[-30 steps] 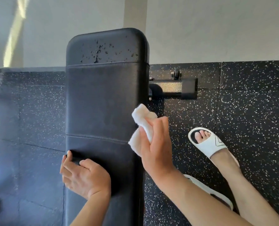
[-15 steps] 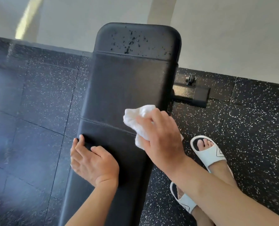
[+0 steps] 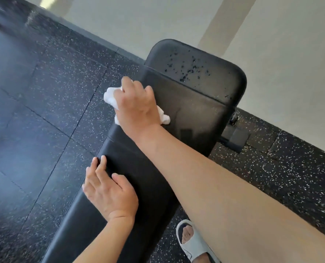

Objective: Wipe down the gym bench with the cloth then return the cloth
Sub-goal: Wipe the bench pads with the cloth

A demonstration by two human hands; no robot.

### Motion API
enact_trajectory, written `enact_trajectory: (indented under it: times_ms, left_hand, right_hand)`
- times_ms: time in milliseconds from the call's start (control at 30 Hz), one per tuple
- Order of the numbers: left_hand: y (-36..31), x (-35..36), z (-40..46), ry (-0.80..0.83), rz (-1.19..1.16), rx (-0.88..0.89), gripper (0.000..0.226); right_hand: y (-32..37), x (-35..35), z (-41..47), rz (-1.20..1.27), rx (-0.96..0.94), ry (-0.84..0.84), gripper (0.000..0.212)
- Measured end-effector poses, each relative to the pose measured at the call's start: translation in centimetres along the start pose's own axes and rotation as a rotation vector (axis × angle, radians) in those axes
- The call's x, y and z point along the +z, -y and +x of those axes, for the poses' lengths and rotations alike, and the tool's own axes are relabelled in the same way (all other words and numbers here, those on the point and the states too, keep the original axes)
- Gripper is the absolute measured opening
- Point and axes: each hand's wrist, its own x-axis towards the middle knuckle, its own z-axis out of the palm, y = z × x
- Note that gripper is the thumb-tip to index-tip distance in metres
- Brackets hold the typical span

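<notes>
Wiping under way, not finished. Right hand (image 3: 137, 105) curled round the bunched cloth (image 3: 110, 97), pressing it on the bench (image 3: 195, 111) at the left edge of the middle panel. Left hand (image 3: 108, 188) spread flat, fingers straight, resting on the near panel's left edge, holding nothing. Dark specks (image 3: 186, 71) still scattered on the far panel by the wall; judged untouched as yet. Near panel looks clean, though hard to tell. Return of cloth still to come.

Against a second ago: cloth then at the bench's right edge, lifted off the pad; now swept across to the left edge and pressed down. Left hand much where it was. Camera tilted, bench now slanting.
</notes>
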Motion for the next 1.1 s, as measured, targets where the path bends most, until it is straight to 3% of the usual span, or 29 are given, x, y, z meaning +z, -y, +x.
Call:
enact_trajectory:
  times_ms: [167, 233, 333, 500, 667, 800, 867, 933, 967, 1100]
  left_hand:
    - [-0.4, -0.5, 0.2, 0.026, -0.005, -0.011, 0.061]
    - [-0.5, -0.6, 0.1, 0.008, -0.012, -0.011, 0.059]
    - [-0.5, -0.6, 0.1, -0.012, -0.023, 0.007, 0.057]
    - [-0.2, -0.8, 0.2, 0.015, -0.036, -0.014, 0.057]
    - [0.2, -1.3, 1.5, -0.002, -0.152, -0.017, 0.047]
    - [1.3, -2.2, 5.8, 0.039, -0.358, -0.171, 0.028]
    - [1.7, -2.1, 7.6, 0.162, -0.364, -0.140, 0.031]
    - [1.4, -2.0, 8.6, 0.275, -0.284, -0.042, 0.035]
    - [1.0, -2.0, 8.8, 0.309, -0.257, -0.015, 0.037]
    - [0.0, -1.5, 9.4, 0.337, -0.206, -0.050, 0.043]
  right_hand:
    - [0.0, -0.2, -5.4, 0.039, -0.403, 0.063, 0.011]
    - [-2.7, -1.3, -4.5, 0.003, -0.460, 0.027, 0.012]
    - [-5.8, -2.7, -0.1, -0.068, -0.330, -0.035, 0.015]
    - [-3.5, -2.1, 4.9, -0.250, -0.198, 0.120, 0.022]
    - [1.7, -0.4, 0.8, -0.159, -0.399, 0.216, 0.024]
    - [2.3, 0.0, 0.2, -0.109, -0.562, 0.276, 0.023]
    - [0.4, -0.1, 3.2, -0.280, -0.607, 0.328, 0.027]
    - [-1.8, -0.8, 7.3, -0.517, -0.519, 0.390, 0.043]
    - [-2.8, -1.2, 9.1, -0.552, -0.447, 0.361, 0.042]
    - [-2.6, -1.4, 10.7, -0.718, -0.320, 0.460, 0.043]
